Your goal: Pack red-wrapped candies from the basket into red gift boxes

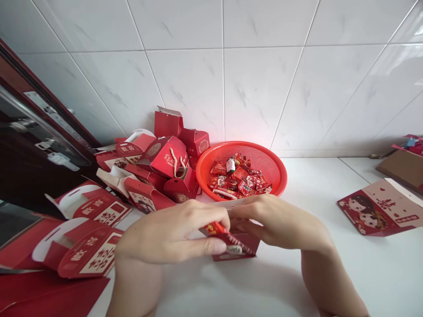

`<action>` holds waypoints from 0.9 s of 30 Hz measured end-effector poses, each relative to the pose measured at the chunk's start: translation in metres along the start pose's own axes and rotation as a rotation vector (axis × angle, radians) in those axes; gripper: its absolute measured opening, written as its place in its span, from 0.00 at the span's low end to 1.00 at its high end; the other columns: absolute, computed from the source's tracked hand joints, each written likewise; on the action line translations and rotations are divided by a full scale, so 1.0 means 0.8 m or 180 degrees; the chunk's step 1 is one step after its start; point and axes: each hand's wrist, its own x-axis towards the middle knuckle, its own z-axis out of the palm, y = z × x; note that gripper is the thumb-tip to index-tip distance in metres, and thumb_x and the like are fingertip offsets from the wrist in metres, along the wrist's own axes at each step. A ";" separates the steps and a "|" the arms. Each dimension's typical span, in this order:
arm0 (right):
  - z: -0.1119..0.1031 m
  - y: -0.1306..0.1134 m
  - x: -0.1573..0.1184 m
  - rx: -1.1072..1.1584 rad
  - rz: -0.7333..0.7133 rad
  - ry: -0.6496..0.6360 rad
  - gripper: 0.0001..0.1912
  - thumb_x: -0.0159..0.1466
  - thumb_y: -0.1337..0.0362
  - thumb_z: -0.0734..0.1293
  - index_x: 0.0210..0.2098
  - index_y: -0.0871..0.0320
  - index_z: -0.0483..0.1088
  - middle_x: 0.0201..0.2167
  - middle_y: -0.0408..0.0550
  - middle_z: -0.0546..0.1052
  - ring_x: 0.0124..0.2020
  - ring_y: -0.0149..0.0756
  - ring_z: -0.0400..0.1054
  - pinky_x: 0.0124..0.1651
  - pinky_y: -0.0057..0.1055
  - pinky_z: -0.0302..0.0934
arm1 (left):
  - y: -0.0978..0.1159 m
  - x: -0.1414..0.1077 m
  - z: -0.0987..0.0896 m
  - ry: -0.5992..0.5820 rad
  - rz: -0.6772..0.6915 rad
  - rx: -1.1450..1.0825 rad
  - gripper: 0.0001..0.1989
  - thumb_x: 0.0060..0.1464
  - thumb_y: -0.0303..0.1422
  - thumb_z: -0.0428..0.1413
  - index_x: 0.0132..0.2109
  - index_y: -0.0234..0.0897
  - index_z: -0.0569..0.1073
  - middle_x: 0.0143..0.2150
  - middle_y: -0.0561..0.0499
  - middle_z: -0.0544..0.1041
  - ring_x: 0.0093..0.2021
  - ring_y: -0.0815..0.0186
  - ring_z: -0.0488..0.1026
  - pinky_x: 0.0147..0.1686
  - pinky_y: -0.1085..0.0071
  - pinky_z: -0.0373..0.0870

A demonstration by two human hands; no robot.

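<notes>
My left hand (175, 231) pinches a red-wrapped candy (215, 228) between thumb and fingers, over the near left side of a small red gift box (249, 243). The box stands on the white counter with its top open. My right hand (277, 218) is curled over the box's right side, fingers at its upper edge; its fingertips are partly hidden by the box and the left hand. Just behind both hands sits a red plastic basket (280, 176) holding many wrapped candies (241, 176).
A pile of red gift boxes (161, 154) leans against the tiled wall on the left, with more handled boxes (86, 251) nearer. To the right stands a pink and red box (380, 209), and a brown carton (401, 167) lies behind it. A dark door (39, 145) borders the far left.
</notes>
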 end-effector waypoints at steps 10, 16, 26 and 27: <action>-0.021 0.022 -0.028 0.1043 -0.0294 0.0460 0.26 0.66 0.66 0.71 0.63 0.60 0.67 0.45 0.51 0.84 0.48 0.40 0.79 0.51 0.34 0.71 | -0.005 0.022 0.007 0.1090 -0.0631 -0.0930 0.14 0.67 0.45 0.55 0.48 0.39 0.74 0.41 0.52 0.81 0.42 0.63 0.79 0.43 0.68 0.75; -0.020 0.000 -0.029 0.1352 -0.0043 0.0819 0.07 0.74 0.63 0.64 0.44 0.59 0.73 0.34 0.47 0.81 0.34 0.34 0.75 0.37 0.29 0.71 | 0.005 0.009 0.008 0.0979 -0.0495 -0.0637 0.16 0.69 0.47 0.52 0.51 0.39 0.74 0.41 0.52 0.81 0.40 0.64 0.78 0.41 0.70 0.73; -0.028 -0.013 -0.046 0.1117 0.0103 0.0944 0.10 0.74 0.62 0.62 0.41 0.55 0.74 0.31 0.46 0.79 0.30 0.34 0.73 0.35 0.29 0.68 | 0.002 -0.011 0.012 0.0286 -0.0149 0.0608 0.20 0.72 0.48 0.45 0.45 0.39 0.75 0.36 0.50 0.78 0.35 0.62 0.77 0.38 0.71 0.69; -0.027 -0.014 -0.045 0.1091 0.0107 0.0960 0.10 0.74 0.62 0.61 0.40 0.55 0.73 0.30 0.45 0.79 0.30 0.34 0.72 0.34 0.29 0.68 | 0.005 -0.015 0.014 0.0271 -0.0212 0.0646 0.20 0.72 0.48 0.45 0.45 0.40 0.75 0.37 0.50 0.79 0.36 0.62 0.77 0.38 0.70 0.69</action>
